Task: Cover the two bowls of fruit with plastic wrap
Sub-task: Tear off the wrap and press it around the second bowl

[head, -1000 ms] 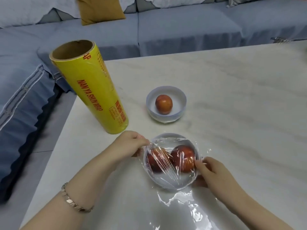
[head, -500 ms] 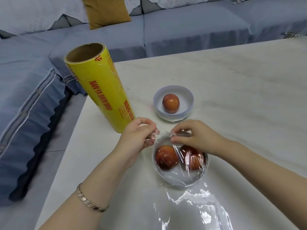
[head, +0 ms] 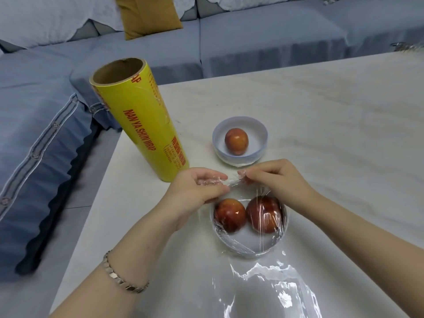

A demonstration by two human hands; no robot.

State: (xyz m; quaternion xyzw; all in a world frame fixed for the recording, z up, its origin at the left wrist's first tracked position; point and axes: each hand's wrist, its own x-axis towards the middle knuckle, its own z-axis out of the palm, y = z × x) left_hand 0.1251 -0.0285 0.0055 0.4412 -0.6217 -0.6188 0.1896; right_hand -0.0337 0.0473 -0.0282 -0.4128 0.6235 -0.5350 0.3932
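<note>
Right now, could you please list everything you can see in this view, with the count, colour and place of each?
near bowl: one, white, table front, under clear film
fruit in near bowl: two, red-orange, side by side
far bowl: one, white, table middle, uncovered
fruit in far bowl: one, red-orange
plastic wrap sheet: one, clear, over the near bowl and trailing toward the viewer
wrap roll: one, yellow with red print, upright at table's left edge
table: one, pale marbled
sofa: one, blue-grey, behind and left
cushion: one, mustard, on sofa
bracelet: one, metallic, left wrist
left hand: pinching film at bowl's far rim
right hand: pinching film beside it
</note>
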